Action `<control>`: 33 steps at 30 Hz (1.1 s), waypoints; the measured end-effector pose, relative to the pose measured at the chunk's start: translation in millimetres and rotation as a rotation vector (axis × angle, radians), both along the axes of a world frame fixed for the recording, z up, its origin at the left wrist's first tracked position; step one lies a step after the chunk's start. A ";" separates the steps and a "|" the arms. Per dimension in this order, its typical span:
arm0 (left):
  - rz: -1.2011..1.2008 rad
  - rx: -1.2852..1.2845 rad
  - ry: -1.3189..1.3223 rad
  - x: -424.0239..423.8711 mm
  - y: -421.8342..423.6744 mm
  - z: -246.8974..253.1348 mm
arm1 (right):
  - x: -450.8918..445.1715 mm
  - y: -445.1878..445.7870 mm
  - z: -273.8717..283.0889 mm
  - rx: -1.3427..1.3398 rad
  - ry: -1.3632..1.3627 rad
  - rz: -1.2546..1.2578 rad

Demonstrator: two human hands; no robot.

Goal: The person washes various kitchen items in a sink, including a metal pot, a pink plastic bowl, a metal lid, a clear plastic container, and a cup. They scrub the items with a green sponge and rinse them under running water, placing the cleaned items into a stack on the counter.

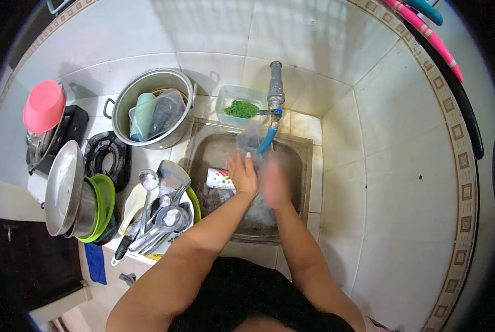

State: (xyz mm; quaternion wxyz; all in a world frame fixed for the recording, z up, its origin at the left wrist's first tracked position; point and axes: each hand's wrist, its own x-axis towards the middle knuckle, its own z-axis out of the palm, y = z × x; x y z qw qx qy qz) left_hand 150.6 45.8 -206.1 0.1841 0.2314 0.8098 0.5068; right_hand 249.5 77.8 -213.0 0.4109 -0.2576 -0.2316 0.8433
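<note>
Over the sink basin [206,145], my left hand [243,176] reaches forward with its fingers apart and its back towards me. Its fingertips are at the near edge of a clear plastic container [247,139]; whether they touch it I cannot tell. Close on the right is my right hand [275,182], blurred, so its grip is unclear. A blue hose end [267,140] on the tap [275,112] points down just beyond both hands. Left of my left hand, a white cup with a colourful print [219,178] lies on its side in the basin.
Behind the sink, a clear tub [226,118] holds a green scouring pad [242,109]. A large metal pot [154,74] holds cups and containers. Left of the basin are piled spoons and ladles [172,218], stacked pans and bowls [64,189] and a gas burner [108,155]. Tiled wall [401,182] bounds the right.
</note>
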 end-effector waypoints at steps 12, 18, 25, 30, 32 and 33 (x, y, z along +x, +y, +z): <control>0.081 0.219 -1.036 -17.3 -7.6 -8.9 | 17.5 -4.6 -9.6 -0.290 0.078 -0.134; -0.236 0.254 -1.197 -35.1 9.7 3.3 | 53.1 10.7 -26.4 -0.336 0.054 0.066; -0.025 0.398 -1.363 -59.1 21.9 -17.1 | 71.4 41.0 -41.4 -0.345 -0.153 0.258; 0.442 0.654 -1.425 -56.3 15.3 21.4 | 16.5 41.8 -25.4 -0.232 -0.247 -0.078; 0.538 0.695 -1.329 -65.7 9.9 19.7 | -13.3 36.0 -12.6 -0.238 -0.283 -0.137; 0.586 0.711 -1.282 -71.0 5.5 16.0 | -26.7 32.8 -8.1 -0.243 -0.304 -0.168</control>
